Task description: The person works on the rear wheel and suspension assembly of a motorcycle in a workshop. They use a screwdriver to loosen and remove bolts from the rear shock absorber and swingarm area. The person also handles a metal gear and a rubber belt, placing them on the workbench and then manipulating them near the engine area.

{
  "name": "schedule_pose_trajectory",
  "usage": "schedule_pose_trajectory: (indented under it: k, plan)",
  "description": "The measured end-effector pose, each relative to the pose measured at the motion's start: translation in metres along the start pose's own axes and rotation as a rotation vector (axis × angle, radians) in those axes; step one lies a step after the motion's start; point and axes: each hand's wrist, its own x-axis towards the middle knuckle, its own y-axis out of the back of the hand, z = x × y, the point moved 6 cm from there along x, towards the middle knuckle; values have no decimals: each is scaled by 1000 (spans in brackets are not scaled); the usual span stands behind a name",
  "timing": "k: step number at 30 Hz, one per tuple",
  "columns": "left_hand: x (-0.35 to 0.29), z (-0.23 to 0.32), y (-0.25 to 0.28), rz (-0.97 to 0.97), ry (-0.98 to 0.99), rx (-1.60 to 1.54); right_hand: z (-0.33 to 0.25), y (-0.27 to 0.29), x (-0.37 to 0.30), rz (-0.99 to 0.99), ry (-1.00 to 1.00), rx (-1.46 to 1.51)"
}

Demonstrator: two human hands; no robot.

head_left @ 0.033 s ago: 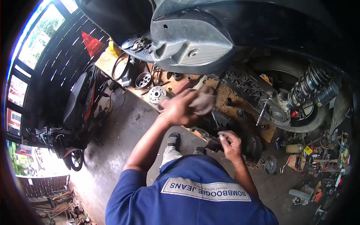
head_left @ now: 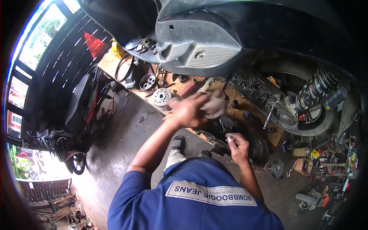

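Note:
My left hand, smeared by motion, grips a greyish rag above the front edge of the wooden bench. Some cloth also shows at the near side of its wrist. To the right, my right hand is closed with its thumb up, on the edge of a black housing. Its fingertips are partly hidden against that dark part. A round silver disc with holes lies left of my left hand. Beyond the rag are a dull red part and a pale bar.
A scooter body overhangs the bench, its rear wheel and coil spring at right. Sockets, a pulley wheel and a belt lie on the bench. Another motorbike stands left; tools and parts litter the floor right.
My left hand and the rag have shifted slightly. My right hand has moved a touch to the right; the black housing beneath looks a little shifted.

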Motion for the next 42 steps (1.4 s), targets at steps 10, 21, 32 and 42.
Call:
schedule_pose_trajectory:
  k: [10, 21, 32, 42]
  plan:
    - [-13, -39, -127, -483, 5, 66, -11, -32, 20, 147, -7, -68]
    - [-65, -118, 10, 192, 204, -312, -3, -60, 35, 243, 70, -147]
    - [-193, -235, 37, 313, 931, -247, -20, -131, 84, 243, 89, -243]
    - [-178, -285, 68, 643, 711, -292, -21, -188, 88, 69, 119, -249]
